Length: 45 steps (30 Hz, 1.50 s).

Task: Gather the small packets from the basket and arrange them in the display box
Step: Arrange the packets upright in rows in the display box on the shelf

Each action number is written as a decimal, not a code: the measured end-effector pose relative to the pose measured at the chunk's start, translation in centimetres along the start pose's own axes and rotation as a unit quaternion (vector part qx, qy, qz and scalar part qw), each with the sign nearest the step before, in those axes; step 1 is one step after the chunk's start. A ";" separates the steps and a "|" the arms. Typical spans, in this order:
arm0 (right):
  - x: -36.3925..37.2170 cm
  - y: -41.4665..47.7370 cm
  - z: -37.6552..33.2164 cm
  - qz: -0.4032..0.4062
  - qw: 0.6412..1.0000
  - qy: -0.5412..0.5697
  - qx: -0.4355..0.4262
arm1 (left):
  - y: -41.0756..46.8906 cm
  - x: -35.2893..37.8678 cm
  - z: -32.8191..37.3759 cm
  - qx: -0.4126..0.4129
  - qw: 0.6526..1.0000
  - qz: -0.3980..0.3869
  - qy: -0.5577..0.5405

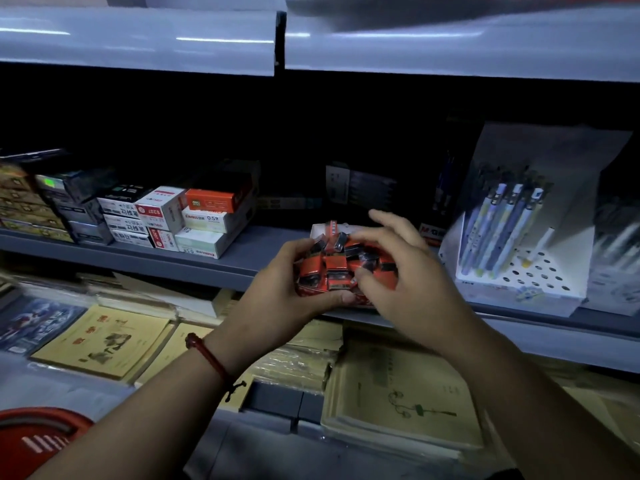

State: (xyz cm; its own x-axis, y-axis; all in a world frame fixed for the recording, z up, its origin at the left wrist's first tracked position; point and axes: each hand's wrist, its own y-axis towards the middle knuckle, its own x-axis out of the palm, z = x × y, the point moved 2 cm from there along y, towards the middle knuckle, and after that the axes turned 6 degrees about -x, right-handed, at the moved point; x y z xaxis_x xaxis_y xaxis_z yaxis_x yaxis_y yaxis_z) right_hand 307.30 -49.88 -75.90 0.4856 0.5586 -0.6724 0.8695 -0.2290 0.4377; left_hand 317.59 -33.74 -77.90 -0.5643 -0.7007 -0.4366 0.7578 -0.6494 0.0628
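A grey shelf (pixel 256 247) crosses the middle of the frame; yellow notebooks (pixel 104 341) lie flat below it along the lower half; a white pen stand (pixel 519 271) sits at the right and stacked boxes (pixel 173 216) at the left. At the centre, on the shelf's front edge, sits the display box (pixel 320 230), mostly hidden, so its long axis cannot be told. The left hand (pixel 277 299) grips its left end, fingers curled over the top, thumb along the near side. The right hand (pixel 405 278) hovers over the right end, fingers spread, forefinger raised, thumb tip on the packets (pixel 332 268); whether it pinches one I cannot tell. These red-and-black oblongs lie jumbled in the box, long axes pointing every way; one stands on end at the back. A red basket (pixel 34 434) shows lower left.
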 end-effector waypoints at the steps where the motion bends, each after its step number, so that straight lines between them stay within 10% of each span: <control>1: 0.0 0.1 0.0 -0.005 0.999 0.007 -0.038 | 0.1 0.0 -0.1 0.006 1.000 0.000 -0.009; 6: 1.1 0.9 0.9 -0.044 0.987 -0.028 -0.149 | 1.3 -0.1 -1.3 0.020 1.000 0.015 -0.014; 33: 1.3 3.0 2.7 0.009 0.990 -0.051 -0.134 | 3.1 -3.2 -2.3 -0.059 0.992 -0.099 -0.060; 41: 0.3 4.2 3.5 0.181 0.983 0.019 0.038 | 3.4 -4.0 -2.4 -0.098 0.987 -0.104 -0.078; 45: 1.0 5.0 5.7 0.140 0.979 -0.015 0.149 | 3.5 -4.0 -2.3 -0.104 0.984 -0.104 -0.096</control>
State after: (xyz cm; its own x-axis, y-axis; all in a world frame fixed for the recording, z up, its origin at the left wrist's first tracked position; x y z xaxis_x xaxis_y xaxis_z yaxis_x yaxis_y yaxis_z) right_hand 312.64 -54.97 -77.83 0.7075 0.4179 -0.5700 0.6872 -0.5951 0.4166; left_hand 323.26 -32.52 -77.99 -0.7511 -0.6144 -0.2416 0.6584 -0.7242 -0.2050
